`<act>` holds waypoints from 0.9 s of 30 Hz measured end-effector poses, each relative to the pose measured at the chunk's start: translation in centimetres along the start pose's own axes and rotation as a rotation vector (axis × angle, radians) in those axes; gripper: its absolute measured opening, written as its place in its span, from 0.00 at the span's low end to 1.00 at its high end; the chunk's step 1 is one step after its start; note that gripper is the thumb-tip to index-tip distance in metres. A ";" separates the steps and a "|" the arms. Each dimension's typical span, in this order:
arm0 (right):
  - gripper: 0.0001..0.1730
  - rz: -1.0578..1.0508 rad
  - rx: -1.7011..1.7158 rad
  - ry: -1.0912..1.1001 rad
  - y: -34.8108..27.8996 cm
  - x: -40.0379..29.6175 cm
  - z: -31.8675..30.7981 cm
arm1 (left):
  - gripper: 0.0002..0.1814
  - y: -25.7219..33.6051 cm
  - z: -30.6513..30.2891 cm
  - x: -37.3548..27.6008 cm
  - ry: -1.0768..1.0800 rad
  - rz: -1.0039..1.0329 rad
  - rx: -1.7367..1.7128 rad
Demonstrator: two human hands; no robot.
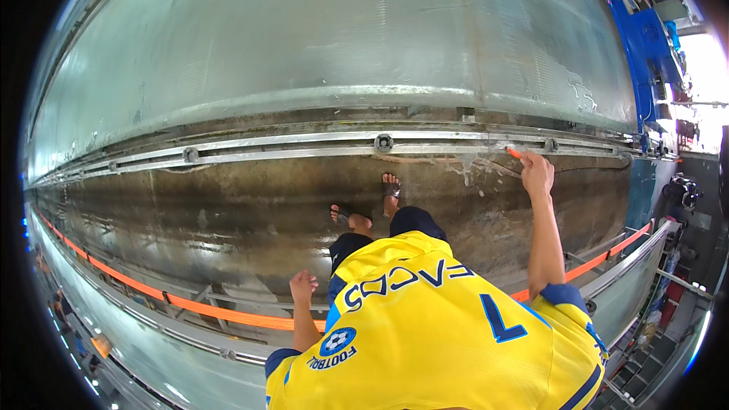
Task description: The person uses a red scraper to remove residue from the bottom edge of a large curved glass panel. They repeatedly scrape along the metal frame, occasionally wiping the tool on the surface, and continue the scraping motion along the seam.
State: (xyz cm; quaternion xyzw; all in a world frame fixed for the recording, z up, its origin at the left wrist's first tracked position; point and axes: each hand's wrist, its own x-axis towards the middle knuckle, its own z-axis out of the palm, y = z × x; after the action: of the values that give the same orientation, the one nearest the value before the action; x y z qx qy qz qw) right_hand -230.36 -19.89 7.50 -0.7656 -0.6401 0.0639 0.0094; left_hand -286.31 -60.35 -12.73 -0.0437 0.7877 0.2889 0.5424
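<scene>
My right hand [537,173] grips a small orange-handled tool [514,152], most of it hidden by my fingers. The tool's end meets the slotted metal rail [433,142] along the lower edge of a large glass-like sheet [319,34]. Wet splashes [468,171] mark the rail and the floor just left of that hand. Down by my left side, my left hand [303,285] hangs with its fingers loosely bent and a little apart. Nothing shows in it.
My sandalled feet stand on a wet, dark concrete floor [256,199]. Behind me runs an orange band [228,314] on a metal frame beside another glass-like sheet [193,359]. Blue machinery [643,51] stands at the far right. A cable [592,166] lies by the rail.
</scene>
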 end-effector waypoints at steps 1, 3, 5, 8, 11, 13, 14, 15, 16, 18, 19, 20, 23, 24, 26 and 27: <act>0.10 0.043 -0.073 0.019 -1.6 -0.4 -0.4 | 0.15 0.2 0.1 0.3 -0.027 0.020 0.027; 0.09 0.131 -0.213 0.056 -5.7 -1.7 -0.6 | 0.15 0.0 0.0 1.6 -0.079 0.065 0.083; 0.07 0.019 0.009 -0.056 -8.9 -4.1 -1.4 | 0.15 0.9 1.2 2.1 -0.110 0.077 0.106; 0.09 -0.160 0.303 0.011 -11.4 -5.8 -0.2 | 0.16 2.3 1.9 3.2 -0.177 0.025 0.238; 0.10 -0.338 0.394 0.097 -17.7 -6.4 -0.8 | 0.17 4.6 2.3 5.5 -0.158 0.152 0.241; 0.11 -0.366 0.327 0.053 -20.9 -7.2 0.9 | 0.17 6.4 2.6 6.1 -0.148 0.250 0.198; 0.11 -0.379 0.288 0.028 -21.5 -7.5 1.3 | 0.17 7.6 2.5 6.0 -0.156 0.276 0.179; 0.12 -0.346 0.263 0.027 -21.7 -8.0 1.3 | 0.17 8.0 2.2 5.7 -0.155 0.301 0.150; 0.12 -0.312 0.238 0.026 -21.7 -8.8 1.1 | 0.17 8.2 1.9 5.4 -0.132 0.305 0.146; 0.12 -0.296 0.198 0.055 -22.2 -9.1 1.0 | 0.17 8.9 1.3 5.1 -0.087 0.316 0.141; 0.13 -0.332 0.128 0.071 -22.9 -8.7 0.7 | 0.17 8.4 0.6 5.1 -0.083 0.289 0.160; 0.13 -0.367 0.058 0.088 -23.7 -7.8 0.2 | 0.17 7.8 -0.1 4.9 -0.080 0.263 0.180; 0.14 -0.419 -0.127 -0.110 -23.6 -8.3 -1.3 | 0.16 1.7 -4.1 5.4 -0.114 0.163 0.224; 0.13 -0.408 -0.162 -0.169 -23.2 -8.2 -2.5 | 0.15 1.0 -4.4 6.5 -0.136 0.156 0.222; 0.12 -0.452 -0.162 -0.100 -19.7 -6.5 -3.9 | 0.16 0.1 -4.3 5.4 -0.086 0.021 0.201; 0.11 -0.503 -0.099 0.027 -16.7 -5.4 -3.6 | 0.16 -1.0 -5.7 4.3 -0.083 -0.013 0.183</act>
State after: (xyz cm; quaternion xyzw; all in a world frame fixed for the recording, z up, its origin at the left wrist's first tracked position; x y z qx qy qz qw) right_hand -247.26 -21.92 13.17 -0.5828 -0.8124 0.0179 -0.0042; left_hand -292.39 -63.00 -15.59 0.0130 0.7873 0.2138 0.5782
